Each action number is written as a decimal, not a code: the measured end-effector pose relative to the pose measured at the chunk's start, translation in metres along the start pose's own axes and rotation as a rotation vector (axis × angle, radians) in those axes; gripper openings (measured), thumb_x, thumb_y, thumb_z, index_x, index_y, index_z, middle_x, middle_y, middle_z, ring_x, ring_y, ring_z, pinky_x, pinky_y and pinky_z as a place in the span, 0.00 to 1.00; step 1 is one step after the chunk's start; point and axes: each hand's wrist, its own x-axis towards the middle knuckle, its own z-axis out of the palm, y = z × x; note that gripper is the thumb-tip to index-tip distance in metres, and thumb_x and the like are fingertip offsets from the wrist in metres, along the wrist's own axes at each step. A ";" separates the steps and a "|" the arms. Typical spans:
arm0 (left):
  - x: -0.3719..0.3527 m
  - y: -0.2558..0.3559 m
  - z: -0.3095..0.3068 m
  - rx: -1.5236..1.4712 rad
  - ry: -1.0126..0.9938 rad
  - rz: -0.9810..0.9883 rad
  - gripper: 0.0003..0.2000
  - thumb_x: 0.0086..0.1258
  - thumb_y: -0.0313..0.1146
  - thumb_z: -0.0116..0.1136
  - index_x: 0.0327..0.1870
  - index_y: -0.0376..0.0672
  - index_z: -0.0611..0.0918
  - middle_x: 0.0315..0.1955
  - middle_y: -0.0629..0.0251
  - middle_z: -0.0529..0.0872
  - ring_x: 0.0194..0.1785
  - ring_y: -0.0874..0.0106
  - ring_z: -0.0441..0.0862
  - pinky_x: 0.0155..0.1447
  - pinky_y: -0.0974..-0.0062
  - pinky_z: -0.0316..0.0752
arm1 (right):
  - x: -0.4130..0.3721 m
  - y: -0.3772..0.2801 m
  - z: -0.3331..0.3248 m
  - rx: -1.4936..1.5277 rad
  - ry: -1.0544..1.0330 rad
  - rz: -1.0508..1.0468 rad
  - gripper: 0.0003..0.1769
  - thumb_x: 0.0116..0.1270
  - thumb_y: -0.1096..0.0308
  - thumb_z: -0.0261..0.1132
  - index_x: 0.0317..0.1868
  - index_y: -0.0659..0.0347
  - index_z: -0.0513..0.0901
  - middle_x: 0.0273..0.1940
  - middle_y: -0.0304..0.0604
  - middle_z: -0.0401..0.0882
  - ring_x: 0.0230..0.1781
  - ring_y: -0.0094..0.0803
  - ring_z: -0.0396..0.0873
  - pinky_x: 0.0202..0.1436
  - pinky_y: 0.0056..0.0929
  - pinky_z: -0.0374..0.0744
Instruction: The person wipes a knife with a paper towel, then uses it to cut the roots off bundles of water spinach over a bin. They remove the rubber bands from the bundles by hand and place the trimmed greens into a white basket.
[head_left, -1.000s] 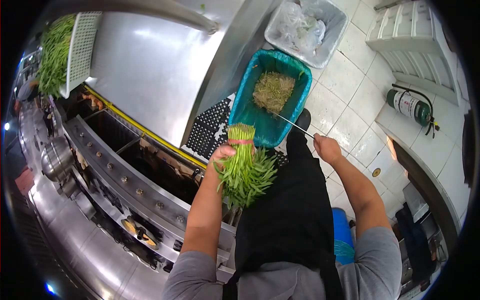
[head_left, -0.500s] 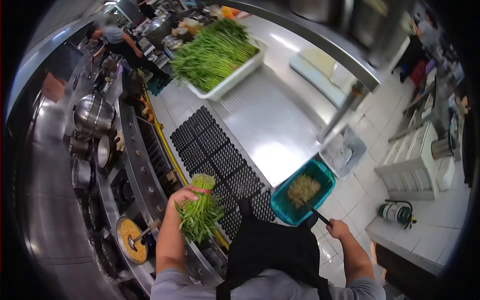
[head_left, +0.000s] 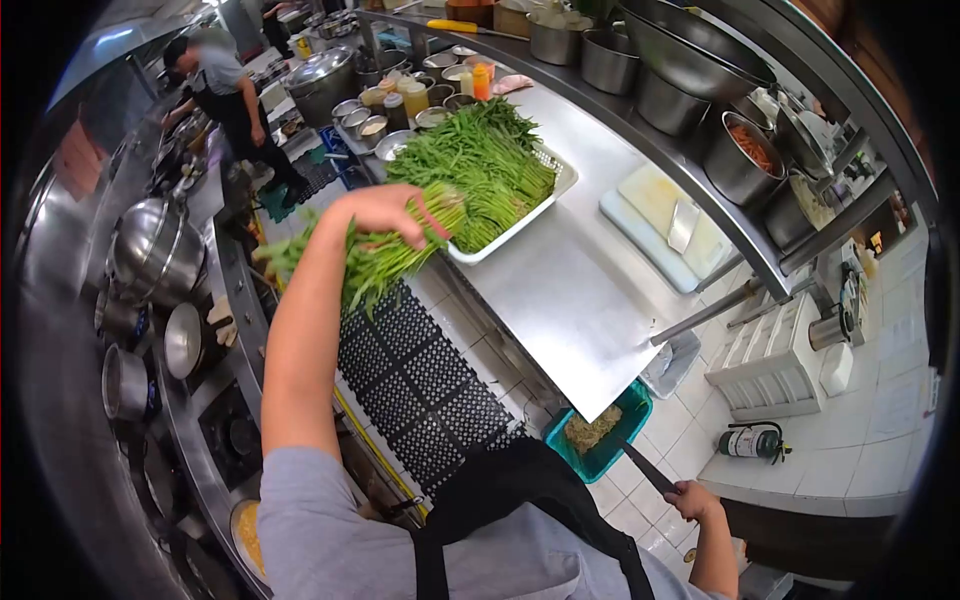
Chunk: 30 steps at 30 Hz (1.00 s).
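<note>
My left hand [head_left: 385, 212] is closed around a bunch of leafy green stems [head_left: 405, 250] tied with a red band, held at the near left edge of a white plastic basket [head_left: 515, 222]. Similar greens [head_left: 470, 160] are heaped in that basket, which rests on the steel table. Low on the right, my right hand [head_left: 693, 500] grips the handle of a knife [head_left: 648, 466], its blade pointing up and left. The blade is beside a bin lined with a teal bag [head_left: 610, 462], which contains stem trimmings [head_left: 592, 430].
A steel table [head_left: 580, 290] bears cutting boards [head_left: 640, 235] with a cleaver [head_left: 683, 225]. Pots line the overhead shelf [head_left: 680, 95]. To the left runs the stove [head_left: 225, 420] with a pan of yellow food [head_left: 246, 535]. Black matting [head_left: 410, 380] covers the floor. Another person [head_left: 235, 100] stands far left.
My left hand has carried the bunch forward from beside the stove to the basket. My right hand has moved the knife out of the trimmings bin. The view has shifted, showing more of the shelf.
</note>
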 end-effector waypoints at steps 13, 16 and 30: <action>0.320 0.021 -0.038 0.946 0.108 0.288 0.32 0.47 0.39 0.88 0.56 0.46 0.85 0.50 0.51 0.93 0.58 0.49 0.92 0.65 0.53 0.84 | -0.039 -0.094 0.062 0.852 0.054 0.155 0.11 0.82 0.65 0.74 0.40 0.59 0.84 0.23 0.33 0.76 0.14 0.25 0.74 0.17 0.31 0.73; 0.385 -0.059 -0.015 1.030 0.166 0.530 0.29 0.50 0.40 0.86 0.54 0.46 0.86 0.55 0.53 0.89 0.65 0.50 0.87 0.71 0.50 0.80 | -0.056 -0.158 0.062 0.932 0.097 0.210 0.10 0.83 0.64 0.72 0.44 0.61 0.85 0.23 0.37 0.78 0.13 0.29 0.79 0.17 0.34 0.79; 0.409 -0.043 -0.076 0.894 -0.214 1.205 0.13 0.69 0.34 0.74 0.50 0.41 0.89 0.53 0.54 0.88 0.64 0.49 0.86 0.69 0.46 0.81 | -0.100 -0.594 0.086 1.477 0.788 0.307 0.07 0.85 0.68 0.66 0.53 0.63 0.84 0.30 0.35 0.82 0.21 0.25 0.81 0.24 0.27 0.76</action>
